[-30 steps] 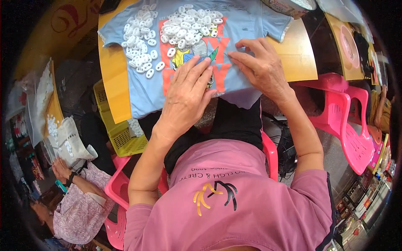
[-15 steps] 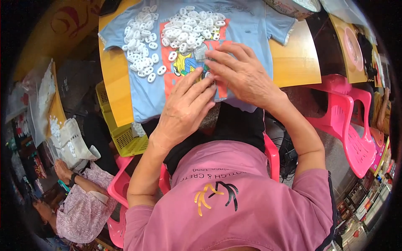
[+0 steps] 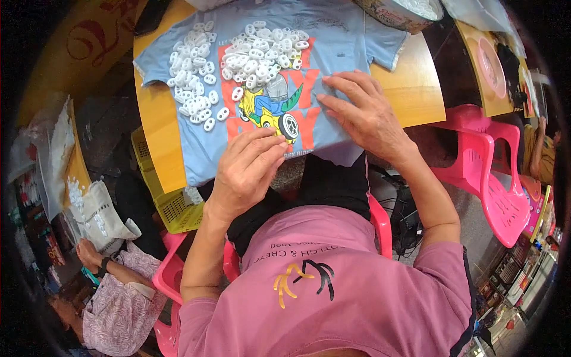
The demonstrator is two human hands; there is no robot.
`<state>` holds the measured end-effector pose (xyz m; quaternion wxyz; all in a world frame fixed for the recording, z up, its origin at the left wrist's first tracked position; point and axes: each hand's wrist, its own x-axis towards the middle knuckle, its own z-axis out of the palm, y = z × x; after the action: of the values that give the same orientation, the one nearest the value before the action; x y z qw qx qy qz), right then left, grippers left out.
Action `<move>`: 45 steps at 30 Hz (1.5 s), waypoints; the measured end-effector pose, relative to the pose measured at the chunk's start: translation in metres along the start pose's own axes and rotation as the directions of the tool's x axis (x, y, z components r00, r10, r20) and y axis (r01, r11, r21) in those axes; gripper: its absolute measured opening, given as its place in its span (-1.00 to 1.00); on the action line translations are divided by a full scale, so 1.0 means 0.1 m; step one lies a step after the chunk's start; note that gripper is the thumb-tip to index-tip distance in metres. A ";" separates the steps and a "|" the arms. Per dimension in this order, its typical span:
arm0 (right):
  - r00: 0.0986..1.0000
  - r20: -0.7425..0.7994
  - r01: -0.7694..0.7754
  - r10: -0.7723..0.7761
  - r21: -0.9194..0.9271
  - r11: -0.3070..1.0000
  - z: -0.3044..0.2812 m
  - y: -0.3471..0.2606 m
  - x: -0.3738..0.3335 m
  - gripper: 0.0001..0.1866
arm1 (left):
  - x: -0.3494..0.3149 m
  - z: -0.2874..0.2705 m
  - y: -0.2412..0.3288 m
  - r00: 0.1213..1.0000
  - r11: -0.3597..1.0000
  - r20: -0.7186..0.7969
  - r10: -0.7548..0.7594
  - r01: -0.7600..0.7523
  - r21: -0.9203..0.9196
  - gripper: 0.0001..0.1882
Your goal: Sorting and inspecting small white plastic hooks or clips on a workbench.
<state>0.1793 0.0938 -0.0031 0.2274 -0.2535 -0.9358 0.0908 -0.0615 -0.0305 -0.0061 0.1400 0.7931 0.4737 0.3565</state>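
Observation:
A light blue T-shirt point(image 3: 333, 47) with a red, yellow and green print lies spread over a yellow table. Two piles of small white oval plastic pieces with two holes rest on it: a left pile point(image 3: 193, 65) and a larger right pile point(image 3: 262, 53). My left hand point(image 3: 247, 172) is at the shirt's near edge, its fingers loosely bent with the tips by the printed wheel; its thumb is hidden, and nothing shows in it. Farther right, my right hand point(image 3: 369, 113) rests fingertips on the fabric, fingers apart and holding nothing.
A round tin point(image 3: 404, 18) with white contents stands at the far right. The yellow table point(image 3: 416, 89) has pink chairs point(image 3: 493, 178) beside it. Green crates point(image 3: 172, 208) sit below left. Another person's hand point(image 3: 89, 253) is by a cloth bag point(image 3: 107, 208) at left.
My hands have drawn apart: the left moved toward me and left, the right slightly right. More of the shirt's print shows between them. The whole view has shifted slightly.

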 end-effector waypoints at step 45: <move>0.981 -0.092 -0.150 0.173 0.218 0.964 -0.04 -0.05 0.13 -0.77 | 1.12 0.07 -0.50 0.983 0.880 0.004 0.186 -0.168 0.445 -0.87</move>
<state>0.1690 0.0962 0.0066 0.2961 -0.3084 -0.8831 0.1931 -0.0556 0.0912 0.0095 -0.0866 0.8369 0.4705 0.2661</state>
